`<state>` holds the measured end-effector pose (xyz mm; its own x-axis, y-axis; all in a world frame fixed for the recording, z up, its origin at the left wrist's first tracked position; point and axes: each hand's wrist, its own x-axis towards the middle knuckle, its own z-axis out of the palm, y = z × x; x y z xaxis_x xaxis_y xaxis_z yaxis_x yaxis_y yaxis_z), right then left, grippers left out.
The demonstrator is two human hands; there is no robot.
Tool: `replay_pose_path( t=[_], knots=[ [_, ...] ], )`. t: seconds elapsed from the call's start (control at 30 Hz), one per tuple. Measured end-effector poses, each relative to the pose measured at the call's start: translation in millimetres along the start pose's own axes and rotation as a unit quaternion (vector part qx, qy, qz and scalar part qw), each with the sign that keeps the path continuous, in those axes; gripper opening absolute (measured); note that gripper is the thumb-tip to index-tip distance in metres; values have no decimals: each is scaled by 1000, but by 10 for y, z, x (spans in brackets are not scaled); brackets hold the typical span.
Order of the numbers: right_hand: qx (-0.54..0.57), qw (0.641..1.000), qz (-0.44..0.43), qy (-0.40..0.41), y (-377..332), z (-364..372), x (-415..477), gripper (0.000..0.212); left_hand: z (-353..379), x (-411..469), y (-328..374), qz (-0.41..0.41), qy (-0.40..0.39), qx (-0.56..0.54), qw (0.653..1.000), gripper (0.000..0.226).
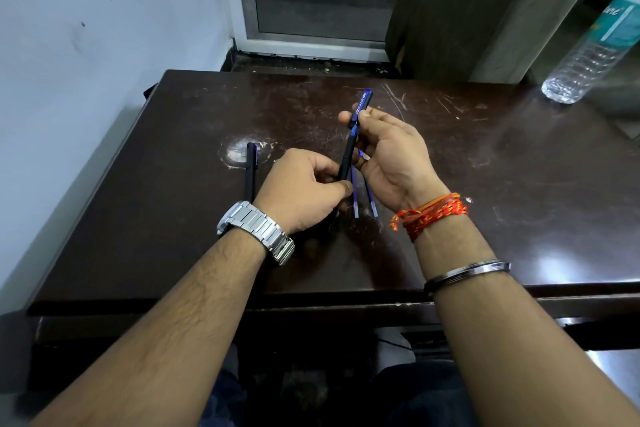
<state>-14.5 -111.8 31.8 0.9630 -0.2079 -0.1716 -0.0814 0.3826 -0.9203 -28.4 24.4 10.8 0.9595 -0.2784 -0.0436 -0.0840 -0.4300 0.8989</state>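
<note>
Left hand [304,191], right hand [391,152] around pen [349,151]

Glossy scratched wood table [450,184]; smooth plastic pen [349,149]; clear ribbed plastic bottle [585,59].

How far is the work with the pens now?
One black pen lies aside on the table, perhaps finished. The left hand grips a second pen low while the right hand pinches its blue top. Two refills lie loose, likely not yet fitted.
</note>
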Motion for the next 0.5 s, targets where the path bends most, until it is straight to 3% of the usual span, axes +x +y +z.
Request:
replay_pose_path(
  t=[0.5],
  knots=[
    [28,999,-17,1,21,-1,26,15,-38,7,14,-37,-2,-31,999,11]
  ],
)
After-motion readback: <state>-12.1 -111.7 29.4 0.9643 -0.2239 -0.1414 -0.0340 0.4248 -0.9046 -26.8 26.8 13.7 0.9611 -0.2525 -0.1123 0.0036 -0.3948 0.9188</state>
